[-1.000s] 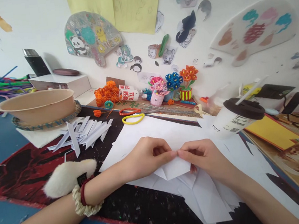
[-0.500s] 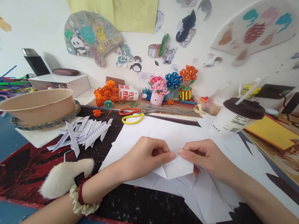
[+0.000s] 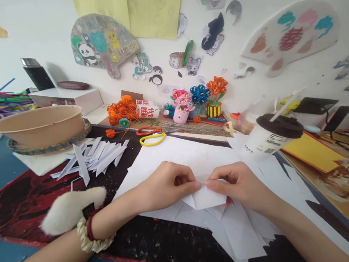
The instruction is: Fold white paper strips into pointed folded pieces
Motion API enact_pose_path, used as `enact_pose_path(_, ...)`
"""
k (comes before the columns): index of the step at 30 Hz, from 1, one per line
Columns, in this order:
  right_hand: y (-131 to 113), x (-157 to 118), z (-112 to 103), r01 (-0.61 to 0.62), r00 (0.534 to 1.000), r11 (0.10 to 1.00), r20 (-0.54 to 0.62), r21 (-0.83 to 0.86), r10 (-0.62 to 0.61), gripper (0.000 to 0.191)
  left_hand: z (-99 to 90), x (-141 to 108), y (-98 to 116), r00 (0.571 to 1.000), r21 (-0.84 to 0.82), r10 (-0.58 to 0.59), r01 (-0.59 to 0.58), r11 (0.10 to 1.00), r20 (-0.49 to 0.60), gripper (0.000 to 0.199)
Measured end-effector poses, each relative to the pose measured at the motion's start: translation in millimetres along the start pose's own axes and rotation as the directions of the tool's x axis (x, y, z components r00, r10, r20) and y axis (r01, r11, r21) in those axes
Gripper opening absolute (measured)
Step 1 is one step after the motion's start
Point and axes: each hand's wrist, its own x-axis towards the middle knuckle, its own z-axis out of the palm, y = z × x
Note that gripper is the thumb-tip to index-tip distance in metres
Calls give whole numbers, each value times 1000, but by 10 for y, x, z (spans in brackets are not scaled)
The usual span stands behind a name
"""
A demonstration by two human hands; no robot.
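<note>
Blue tabletop (image 3: 4, 254), viewed from my remote station, carrying a black-and-red mat (image 3: 175, 236) whose near red edge I find at six o'clock. Directly on the mat I note three items: large white sheets (image 3: 207, 149), overlapping from the centre towards five o'clock; a loose heap of narrow paper strips (image 3: 106, 156) at nine o'clock; and a white furry object (image 3: 66, 211) at eight o'clock, near the heap.
</note>
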Motion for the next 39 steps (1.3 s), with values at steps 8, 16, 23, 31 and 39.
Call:
enact_pose_path(8,2,7,-25,-9,999,1000,46,9,9,29,-56,-6,35,1000,44,4,-4,999,-2,24)
enact_pose_path(16,11,27,-28,-35,997,999,68,18,34,25,-55,-4,27,1000,48,-17,17,999,2,23)
enact_pose_path(23,5,45,-30,-64,998,997,31,47,63,29,-59,11,-6,1000,32,-26,26,999,-6,25)
enact_pose_path(31,27,37,-53,-63,997,998,46,27,62,33,-69,10,-23,1000,-6,-14,14,1000,25,23)
enact_pose_path(39,23,57,-74,-56,995,998,81,24,54,41,-100,-2,-20,998,-47,-8,11,999,60,18)
